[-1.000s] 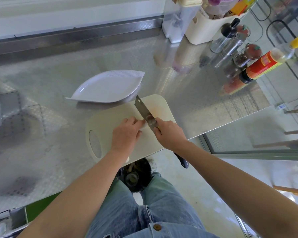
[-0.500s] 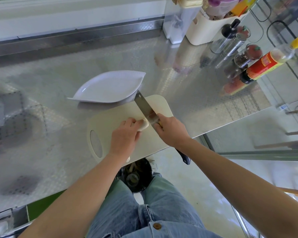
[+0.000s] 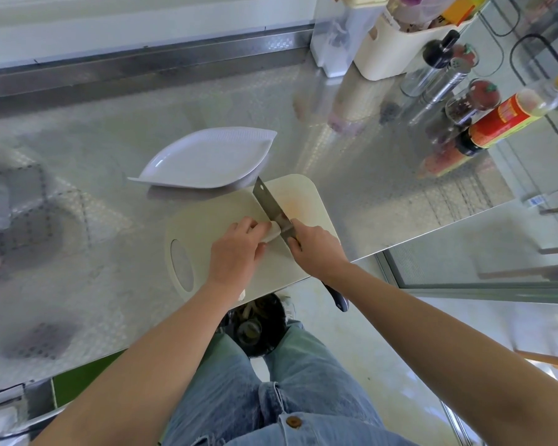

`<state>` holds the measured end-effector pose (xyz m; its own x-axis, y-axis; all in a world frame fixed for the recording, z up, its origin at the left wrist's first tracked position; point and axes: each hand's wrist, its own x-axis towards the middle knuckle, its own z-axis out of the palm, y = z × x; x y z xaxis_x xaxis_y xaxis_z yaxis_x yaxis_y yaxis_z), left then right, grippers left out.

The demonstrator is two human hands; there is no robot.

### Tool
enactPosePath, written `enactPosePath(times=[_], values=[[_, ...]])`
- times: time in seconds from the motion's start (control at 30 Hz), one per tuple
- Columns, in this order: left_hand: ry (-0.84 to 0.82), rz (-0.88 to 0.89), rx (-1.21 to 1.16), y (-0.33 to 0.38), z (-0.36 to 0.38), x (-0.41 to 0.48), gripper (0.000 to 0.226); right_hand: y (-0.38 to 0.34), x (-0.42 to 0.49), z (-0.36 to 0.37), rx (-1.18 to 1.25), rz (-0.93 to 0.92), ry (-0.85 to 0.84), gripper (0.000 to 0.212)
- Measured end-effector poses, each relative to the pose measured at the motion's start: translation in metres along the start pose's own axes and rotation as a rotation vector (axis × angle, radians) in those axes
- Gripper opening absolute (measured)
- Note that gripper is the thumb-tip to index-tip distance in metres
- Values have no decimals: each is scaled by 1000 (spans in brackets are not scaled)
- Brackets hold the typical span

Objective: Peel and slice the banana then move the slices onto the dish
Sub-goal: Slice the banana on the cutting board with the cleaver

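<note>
Steel counter (image 3: pixel 110 220), dimpled, with heavy glare across it. Pale board (image 3: pixel 207 226) lies at the counter's near edge, its handle slot at the left end. Peeled banana (image 3: pixel 273 232) sits on the board about midway along; only its pale right end shows, the rest is under the left hand (image 3: pixel 236 252). That hand's fingers curl down over the fruit and pin it to the board. Knife (image 3: pixel 269 204) (broad, cleaver-type blade) stands edge-down across the board, the blade against the banana's exposed end and the tip reaching the board's far edge. Right hand (image 3: pixel 316 246) grips the knife where blade meets handle, fingers wrapped tight round it; the dark handle butt sticks out past the board's near edge. Faint orange stain (image 3: pixel 292 204) on the board just right of the blade. Small pale scrap (image 3: pixel 241 294) at the board's near edge, beside the left wrist. White leaf-shaped dish (image 3: pixel 207 162) sits just beyond the board's far edge, toward the left, its rim near the knife tip; contact between them cannot be told. Well to the right of the board and further back: a red-labelled bottle (image 3: pixel 503 123) with a yellow cap, spice jars (image 3: pixel 471 104), a cream tub (image 3: pixel 393 53). Below the board's near edge: jeans (image 3: pixel 271 397).
</note>
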<state>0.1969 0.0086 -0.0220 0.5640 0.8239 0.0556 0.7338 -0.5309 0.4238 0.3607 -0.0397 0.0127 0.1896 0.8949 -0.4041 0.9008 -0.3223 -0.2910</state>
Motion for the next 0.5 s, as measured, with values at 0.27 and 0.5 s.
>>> enactPosePath(times=[0.27, 0.5], values=[[0, 20, 14, 0, -1, 0, 37, 1, -5, -16, 60, -37, 89, 16], [12, 31, 5, 0, -3, 0, 36, -1, -7, -20, 38, -41, 51, 15]])
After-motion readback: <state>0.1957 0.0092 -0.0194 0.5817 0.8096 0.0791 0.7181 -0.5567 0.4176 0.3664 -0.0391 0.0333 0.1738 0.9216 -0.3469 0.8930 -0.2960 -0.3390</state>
